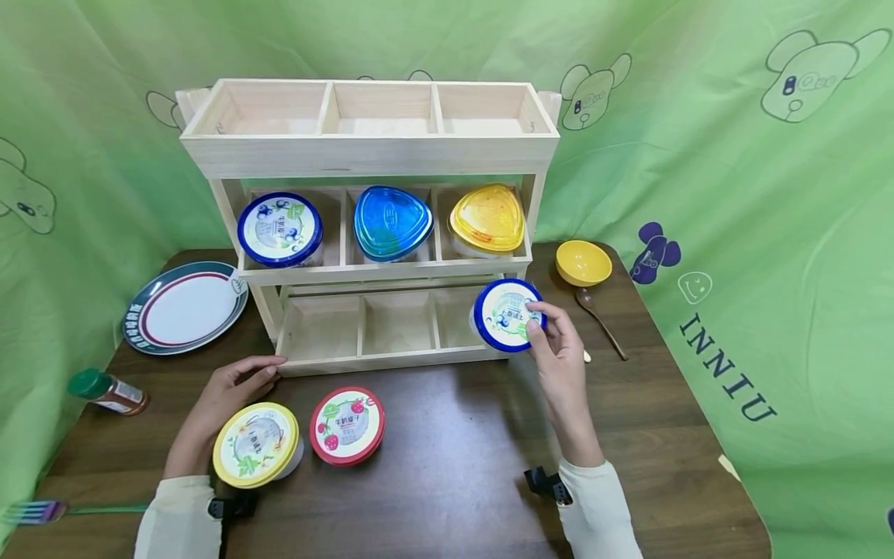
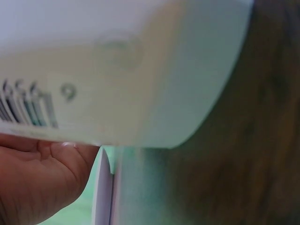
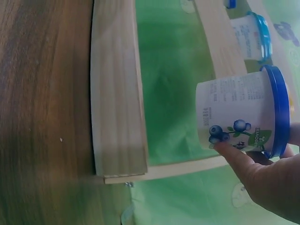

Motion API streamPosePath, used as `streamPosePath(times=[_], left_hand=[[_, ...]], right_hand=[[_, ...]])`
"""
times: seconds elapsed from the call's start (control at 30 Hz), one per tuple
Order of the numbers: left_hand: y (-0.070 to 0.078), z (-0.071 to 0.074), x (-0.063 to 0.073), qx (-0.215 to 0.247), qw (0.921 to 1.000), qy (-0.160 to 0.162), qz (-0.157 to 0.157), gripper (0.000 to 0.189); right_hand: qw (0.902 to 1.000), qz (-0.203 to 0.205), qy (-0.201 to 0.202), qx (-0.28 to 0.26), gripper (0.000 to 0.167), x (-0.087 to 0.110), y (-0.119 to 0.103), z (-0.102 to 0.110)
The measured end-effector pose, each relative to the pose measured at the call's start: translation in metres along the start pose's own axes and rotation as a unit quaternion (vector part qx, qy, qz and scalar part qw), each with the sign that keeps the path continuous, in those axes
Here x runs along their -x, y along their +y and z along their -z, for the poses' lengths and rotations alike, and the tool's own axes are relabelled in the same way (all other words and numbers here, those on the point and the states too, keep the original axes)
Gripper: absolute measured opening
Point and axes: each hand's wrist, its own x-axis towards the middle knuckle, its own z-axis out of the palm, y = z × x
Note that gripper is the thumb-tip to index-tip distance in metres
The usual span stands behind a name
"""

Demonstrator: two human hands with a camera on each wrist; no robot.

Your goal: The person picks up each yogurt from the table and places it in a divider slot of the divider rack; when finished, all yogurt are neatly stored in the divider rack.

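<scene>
My right hand (image 1: 562, 361) grips a white paper tub (image 3: 234, 110) with a blue lid (image 1: 508, 314) and blueberry print. It holds the tub above the right compartment of the wooden shelf's bottom tier (image 1: 398, 324), lid tilted toward the head camera. My left hand (image 1: 233, 392) lies at the left front corner of that tier, fingertips touching the wood. Next to the left wrist stands a yellow-lidded tub (image 1: 257, 444), which fills much of the left wrist view and partly hides that hand. A red-lidded tub (image 1: 347, 425) stands to its right on the table.
On the middle tier sit a blue-lidded tub (image 1: 279, 230), a blue triangular-lidded one (image 1: 393, 223) and a yellow triangular-lidded one (image 1: 487, 219). A plate (image 1: 187, 307), spice jar (image 1: 108, 390) and fork (image 1: 63, 510) lie left. A yellow bowl (image 1: 583, 262) and wooden spoon (image 1: 601, 322) are right.
</scene>
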Motion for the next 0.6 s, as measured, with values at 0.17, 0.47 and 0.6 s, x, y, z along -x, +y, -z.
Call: streamPosePath(times=[0.17, 0.47, 0.6], left_hand=[[0.000, 0.000, 0.000, -0.004, 1.0000, 0.002, -0.001, 0.043], [0.001, 0.000, 0.001, 0.003, 0.9999, 0.000, -0.010, 0.043], [0.001, 0.000, 0.001, 0.004, 0.9999, 0.000, -0.013, 0.042]], right_hand=[[0.9997, -0.010, -0.005, -0.023, 0.029, -0.006, 0.013, -0.009], [0.9992, -0.021, -0.017, -0.030, 0.031, -0.014, 0.028, -0.021], [0.9988, -0.033, -0.017, -0.032, 0.030, -0.018, 0.032, -0.024]])
